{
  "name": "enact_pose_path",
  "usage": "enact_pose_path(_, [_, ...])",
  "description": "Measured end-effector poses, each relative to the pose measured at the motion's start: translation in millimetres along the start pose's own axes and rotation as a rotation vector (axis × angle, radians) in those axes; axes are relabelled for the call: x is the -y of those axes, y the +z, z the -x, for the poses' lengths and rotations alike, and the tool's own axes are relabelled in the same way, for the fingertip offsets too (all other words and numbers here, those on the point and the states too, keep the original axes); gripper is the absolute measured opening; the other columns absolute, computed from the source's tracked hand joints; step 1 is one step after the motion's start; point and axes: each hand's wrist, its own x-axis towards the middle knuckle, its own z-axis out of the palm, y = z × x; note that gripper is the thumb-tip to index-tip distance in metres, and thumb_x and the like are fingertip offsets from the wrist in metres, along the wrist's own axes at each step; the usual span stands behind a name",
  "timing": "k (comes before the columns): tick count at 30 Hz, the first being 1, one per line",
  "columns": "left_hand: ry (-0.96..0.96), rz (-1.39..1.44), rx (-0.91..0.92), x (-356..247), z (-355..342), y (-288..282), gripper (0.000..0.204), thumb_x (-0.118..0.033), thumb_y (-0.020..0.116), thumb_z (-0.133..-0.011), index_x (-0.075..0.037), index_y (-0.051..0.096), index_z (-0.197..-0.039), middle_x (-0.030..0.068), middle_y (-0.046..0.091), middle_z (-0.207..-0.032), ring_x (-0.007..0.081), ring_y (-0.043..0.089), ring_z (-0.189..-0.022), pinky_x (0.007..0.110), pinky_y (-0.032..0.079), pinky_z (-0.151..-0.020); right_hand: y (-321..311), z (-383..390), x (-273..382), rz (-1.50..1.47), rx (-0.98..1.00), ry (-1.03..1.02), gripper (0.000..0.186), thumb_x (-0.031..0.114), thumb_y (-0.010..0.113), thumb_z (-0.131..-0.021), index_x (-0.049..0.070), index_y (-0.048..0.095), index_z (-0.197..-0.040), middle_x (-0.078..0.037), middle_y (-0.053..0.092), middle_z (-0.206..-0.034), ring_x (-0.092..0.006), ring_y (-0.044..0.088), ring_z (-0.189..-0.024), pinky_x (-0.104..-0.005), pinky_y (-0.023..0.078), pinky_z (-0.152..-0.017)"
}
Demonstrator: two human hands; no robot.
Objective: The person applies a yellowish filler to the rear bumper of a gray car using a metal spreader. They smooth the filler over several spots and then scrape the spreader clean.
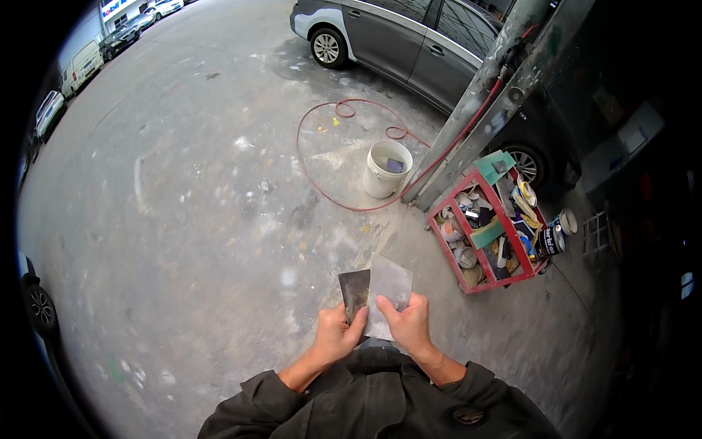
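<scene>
My left hand point(339, 331) grips a dark, worn sheet of sandpaper point(354, 287) with the thumb on its face. In my right hand point(407, 322) is a pale grey sheet point(393, 280), which looks like sandpaper too, pinched under the thumb. Side by side in front of my body, the two sheets overlap, the pale one covering the dark one's right edge. My left thumb reaches the pale sheet's left edge. The fingers behind both sheets are mostly hidden.
Ahead stands a white bucket point(379, 179) with a dark piece inside. A red hose point(306, 172) loops over the concrete floor to a metal post point(468, 110). On the right is a red cart point(504, 280) crowded with cans and tools. A grey car point(387, 36) is parked behind.
</scene>
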Motion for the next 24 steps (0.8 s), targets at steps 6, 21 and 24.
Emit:
enact_pose_path(6, [-0.072,0.042,0.265,-4.0,-7.0,-18.8,0.014,-0.01,0.064,-0.084,0.004,0.06,-0.081,0.0122,0.051,-0.051,0.0137,0.046,-0.042,0.031,0.036,-0.042,-4.3,3.3,16.3,0.177,0.08,-0.155,0.013,0.006,0.068,-0.077,-0.005,0.062,-0.078,-0.014,0.064,-0.065,-0.0179,0.06,-0.057,-0.0312,0.045,-0.052])
enact_pose_path(21, [-0.226,0.087,0.608,-1.0,-23.5,-29.1,0.018,-0.012,0.061,-0.085,0.004,0.059,-0.093,0.0096,0.056,-0.063,0.0112,0.05,-0.059,0.032,0.042,-0.054,-18.2,-17.7,32.2,0.362,0.36,-0.417,0.01,0.005,0.065,-0.075,-0.002,0.059,-0.076,-0.016,0.057,-0.066,-0.0362,0.059,-0.059,-0.0376,0.045,-0.05])
enact_pose_path(24, [-0.283,0.128,0.575,-4.8,-26.4,-21.7,0.026,-0.015,0.059,-0.089,0.003,0.055,-0.108,0.0091,0.06,-0.072,0.0104,0.052,-0.067,0.031,0.044,-0.061,-22.0,-33.9,36.6,0.312,0.311,-0.334,0.011,0.006,0.066,-0.076,-0.003,0.06,-0.078,-0.017,0.059,-0.067,-0.0362,0.059,-0.059,-0.0378,0.045,-0.052])
